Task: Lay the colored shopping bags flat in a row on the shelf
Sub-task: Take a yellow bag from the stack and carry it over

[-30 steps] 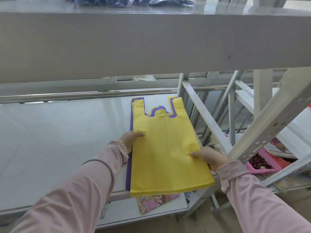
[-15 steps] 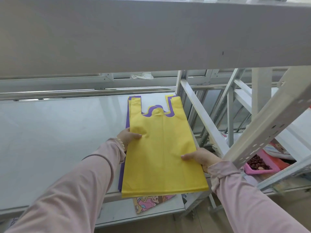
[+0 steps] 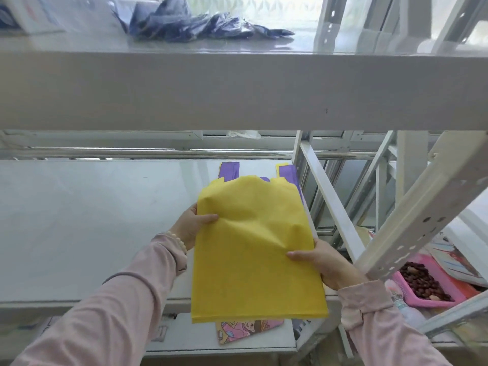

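A yellow shopping bag point(image 3: 253, 254) is lifted off the right end of the white middle shelf point(image 3: 92, 220), its upper part bulging and its handles folded out of sight. My left hand point(image 3: 194, 224) pinches its left edge with the thumb on top. My right hand point(image 3: 323, 262) grips its right edge lower down. Under it a purple bag point(image 3: 287, 173) lies flat on the shelf, with only its two handles and a strip of right edge showing. The bottom of the yellow bag hangs past the shelf's front edge.
The upper shelf's thick front beam point(image 3: 237, 91) runs across above my hands, with dark blue bags point(image 3: 200, 22) piled on top. White slanted uprights point(image 3: 412, 220) stand at the right. A cartoon-print bag point(image 3: 245, 330) lies on the lower shelf. A pink tray of brown nuts point(image 3: 422, 281) sits at the right.
The yellow bag has been raised off the purple bag and pulled toward me; its top now buckles, uncovering the purple handles. Both hands moved back with it, and my view has tilted up.
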